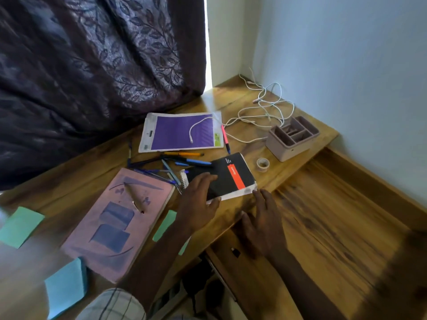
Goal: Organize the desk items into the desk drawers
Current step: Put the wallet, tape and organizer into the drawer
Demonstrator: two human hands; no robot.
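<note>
Teal sticky pads (20,226): loose at the left edge of the wooden worktop (233,98), not yet sorted.
Pink book (117,218): lies flat and aslant, a pen (134,197) resting on its cover; too blurred to read.
Purple packet (182,132): flat at the back, the white cable (261,109) trailing its plug end across it.
Loose pens (175,162): scattered between packet and pink book, pointing all ways; judged to need gathering before stowing.
Black notebook (227,176): task item in hand; black cover with an orange label, pale page edges showing, lying near the worktop's front edge, partly over a small spiral pad (184,180).
Left hand (198,199): fingers spread flat on the notebook's cover, thumb at its near edge; pressing or sliding it, not yet a closed grasp.
Right hand (263,222): released, fingers extended just beside the notebook's near corner, over the worktop edge, holding nothing; judged ready to receive the notebook.
Tape roll (263,164): standing alone right of the notebook.
Pink organiser (291,140): compartments appear empty, near the wall.
Drawer: a dark handle (235,252) shows below the worktop edge; whether it is open, cannot tell.
</note>
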